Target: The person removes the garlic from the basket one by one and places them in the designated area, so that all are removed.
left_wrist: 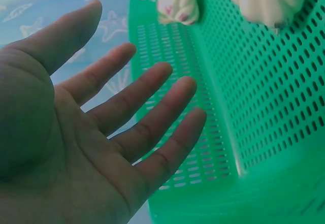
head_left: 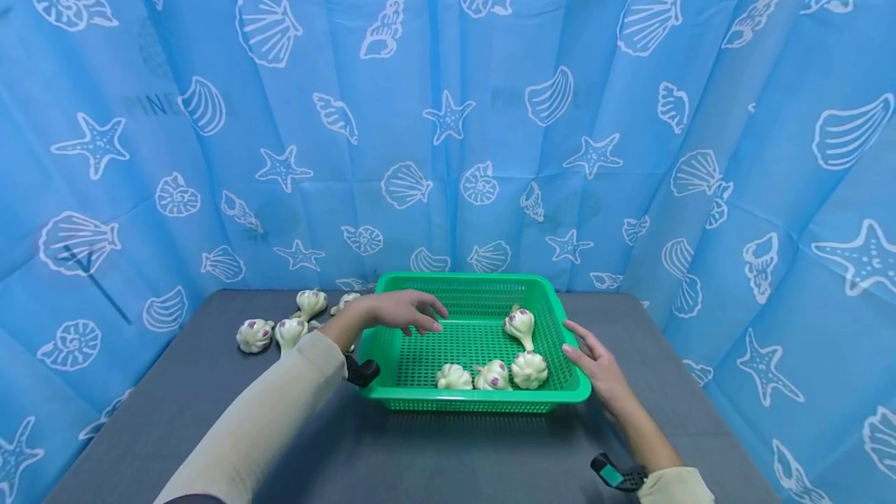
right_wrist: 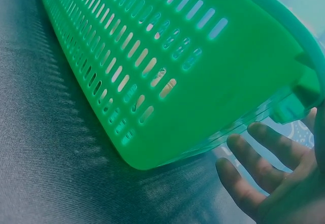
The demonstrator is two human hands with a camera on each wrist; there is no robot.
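Note:
A green perforated plastic basket (head_left: 483, 404) stands on the grey table with several garlic bulbs inside. One garlic bulb (head_left: 519, 325) lies by the right wall, and others, such as this bulb (head_left: 492, 376), lie along the near side. My left hand (head_left: 402, 309) is over the basket's left part. In the left wrist view its palm is bare and the fingers (left_wrist: 147, 127) are spread, holding nothing. At the right rim, my right hand (head_left: 598, 368) rests its thumb and fingertips on the edge. Its other fingers (right_wrist: 259, 158) extend loosely outside the wall in the right wrist view.
More garlic bulbs lie left of the basket, among them one bulb (head_left: 255, 335) and another bulb (head_left: 311, 302); my left forearm partly covers this group. A blue shell-print curtain (head_left: 448, 177) encloses the back and sides of the grey table (head_left: 462, 457).

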